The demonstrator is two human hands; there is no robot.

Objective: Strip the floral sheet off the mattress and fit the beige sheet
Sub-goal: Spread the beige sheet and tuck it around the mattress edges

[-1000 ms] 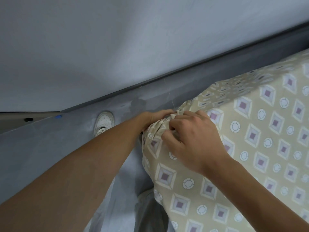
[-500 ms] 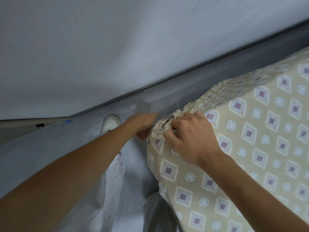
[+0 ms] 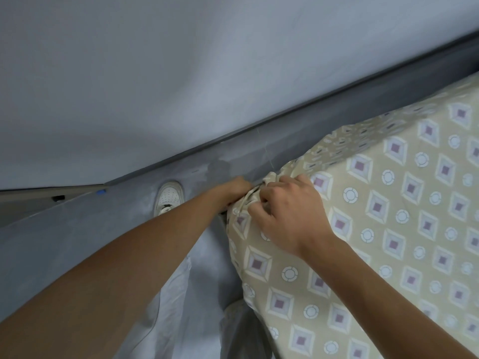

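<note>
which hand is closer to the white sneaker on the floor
Left. The left hand reaches the gathered corner of the patterned beige sheet just beside the white perforated sneaker; the right hand grips that corner farther off, over the mattress.

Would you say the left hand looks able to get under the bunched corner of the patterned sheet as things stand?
Probably yes. The left hand is already at the bunched corner of the patterned sheet, nothing lies between them, and the right hand pinches the gathered cloth from above. Its fingertips are hidden there.

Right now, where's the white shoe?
Head view, left of centre: the white shoe stands on the grey floor near the wall base, just left of the left hand at the sheet's corner.
</note>
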